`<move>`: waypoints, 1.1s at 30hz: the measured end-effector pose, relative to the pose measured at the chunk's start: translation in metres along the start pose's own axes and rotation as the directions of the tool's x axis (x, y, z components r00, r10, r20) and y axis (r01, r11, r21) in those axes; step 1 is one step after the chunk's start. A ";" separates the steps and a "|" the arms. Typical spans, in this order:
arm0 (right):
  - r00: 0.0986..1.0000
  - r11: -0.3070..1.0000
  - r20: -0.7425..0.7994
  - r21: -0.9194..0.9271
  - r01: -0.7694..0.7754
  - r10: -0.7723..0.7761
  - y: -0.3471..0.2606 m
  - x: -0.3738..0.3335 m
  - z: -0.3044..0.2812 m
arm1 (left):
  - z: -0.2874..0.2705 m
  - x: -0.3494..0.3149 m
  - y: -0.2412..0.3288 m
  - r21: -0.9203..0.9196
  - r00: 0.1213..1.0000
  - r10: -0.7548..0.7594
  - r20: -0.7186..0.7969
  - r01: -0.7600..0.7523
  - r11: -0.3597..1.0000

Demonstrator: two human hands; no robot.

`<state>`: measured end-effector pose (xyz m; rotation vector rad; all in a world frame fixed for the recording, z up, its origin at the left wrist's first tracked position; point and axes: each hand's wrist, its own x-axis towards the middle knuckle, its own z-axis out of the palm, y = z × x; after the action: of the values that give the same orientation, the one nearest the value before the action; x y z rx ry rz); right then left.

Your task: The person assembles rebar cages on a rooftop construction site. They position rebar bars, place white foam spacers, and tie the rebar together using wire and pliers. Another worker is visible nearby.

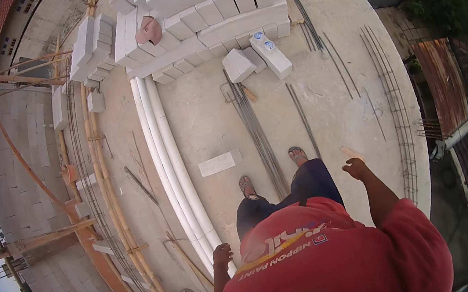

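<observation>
On my left, white pipes (170, 156) lie side by side along the floor (198, 115), probably so their length rests supported. My left hand (222, 254) hangs beside them, fingers curled; I can't tell whether it grips anything. Steel rods (259, 142) run between my feet, which likely straddle them for clear footing. My right hand (355, 169) hangs outward, loosely half-open, apparently empty.

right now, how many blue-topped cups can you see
2: the far cup sits at the back end of a white block, the near cup just closer to you on the same block. More could be hidden behind the stacked blocks.
</observation>
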<state>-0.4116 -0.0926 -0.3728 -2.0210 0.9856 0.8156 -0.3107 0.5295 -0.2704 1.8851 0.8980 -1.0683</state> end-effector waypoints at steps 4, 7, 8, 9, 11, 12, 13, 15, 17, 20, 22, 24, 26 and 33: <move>0.959 0.973 -0.186 0.124 -0.193 0.214 0.058 -0.066 0.090 | -0.086 0.135 0.035 0.534 0.919 0.188 0.347 -0.359 0.766; 0.866 0.849 -0.229 0.417 -0.325 0.444 0.044 -0.150 0.185 | -0.122 0.187 0.110 0.550 0.935 0.141 0.325 -0.308 0.776; 0.835 0.761 -0.170 0.533 -0.369 0.524 0.037 -0.183 0.241 | -0.130 0.203 0.144 0.541 0.943 0.110 0.314 -0.273 0.795; 0.799 0.666 -0.113 0.628 -0.403 0.590 0.026 -0.214 0.301 | -0.121 0.193 0.176 0.514 0.958 0.136 0.251 -0.251 0.821; 0.752 0.457 0.187 0.694 -0.557 0.632 -0.001 -0.265 0.392 | -0.114 0.178 0.221 0.518 0.959 0.201 0.197 -0.276 0.810; 0.713 0.374 0.396 0.649 -0.663 0.578 -0.019 -0.287 0.424 | -0.113 0.175 0.231 0.533 0.943 0.250 0.220 -0.330 0.779; 0.738 0.402 0.369 0.659 -0.636 0.565 -0.022 -0.303 0.468 | -0.109 0.171 0.239 0.531 0.939 0.250 0.236 -0.340 0.776; 0.801 0.501 0.299 0.652 -0.568 0.518 -0.028 -0.332 0.534 | -0.101 0.172 0.231 0.550 0.920 0.221 0.324 -0.373 0.747; 0.757 0.411 0.397 0.660 -0.628 0.518 -0.038 -0.351 0.543 | -0.083 0.168 0.228 0.597 0.909 0.158 0.386 -0.377 0.708; 0.712 0.168 0.227 0.883 -0.438 0.664 -0.038 -0.365 0.545 | -0.046 0.149 0.211 0.695 0.892 0.119 0.436 -0.417 0.586; 0.570 -0.135 0.275 0.952 -0.275 0.774 -0.038 -0.369 0.533 | -0.026 0.128 0.198 0.727 0.870 0.114 0.480 -0.467 0.503; 0.566 -0.113 0.218 0.970 -0.215 0.795 -0.020 -0.367 0.538 | -0.008 0.112 0.185 0.750 0.858 0.099 0.505 -0.493 0.442; 0.609 0.022 0.121 0.975 -0.222 0.784 0.003 -0.362 0.561 | 0.005 0.087 0.165 0.768 0.855 0.128 0.503 -0.510 0.388; 0.731 0.296 0.083 0.879 -0.375 0.678 0.061 -0.387 0.625 | 0.054 0.070 0.065 0.856 0.863 0.049 0.503 -0.505 0.112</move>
<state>-0.7943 0.5356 -0.4226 -0.8732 1.8707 0.1517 -0.2461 0.4673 -0.3335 2.5179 -0.7241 -1.9048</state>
